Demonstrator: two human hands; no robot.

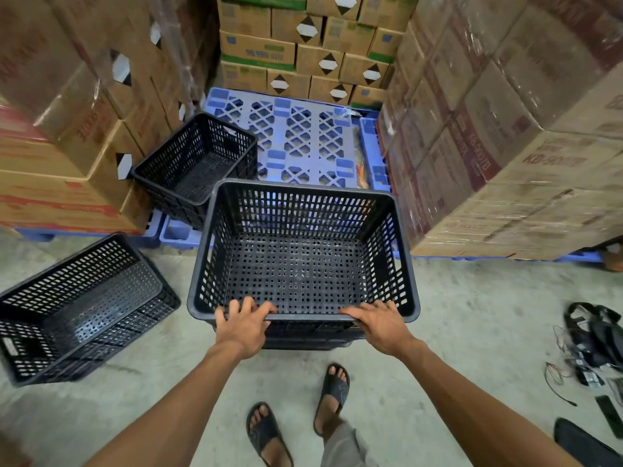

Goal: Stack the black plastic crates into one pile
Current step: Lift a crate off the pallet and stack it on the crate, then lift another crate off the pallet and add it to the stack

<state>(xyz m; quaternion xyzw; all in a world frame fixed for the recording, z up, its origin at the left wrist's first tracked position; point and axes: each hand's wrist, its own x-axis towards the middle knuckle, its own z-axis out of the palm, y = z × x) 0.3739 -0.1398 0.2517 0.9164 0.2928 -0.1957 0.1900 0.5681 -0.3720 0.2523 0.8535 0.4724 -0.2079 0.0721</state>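
Because its walls and floor are open lattice, the top crate point(303, 251) should be judged light, stiff and easy to grip, with a smooth rolled rim as the natural hold. From the head view, it sits on the pile in front of the person, over the concrete floor point(472, 325), with edges of lower crates visible under its near rim. The left hand point(243, 323) and right hand point(377, 323) are both closed over that near rim, fingers curled inside, arms extended forward and down. Two further crates remain loose: one tilted on its side at the left point(81, 308), one upright on the blue pallet point(296, 139) behind point(199, 163). Take each by opposite rims.
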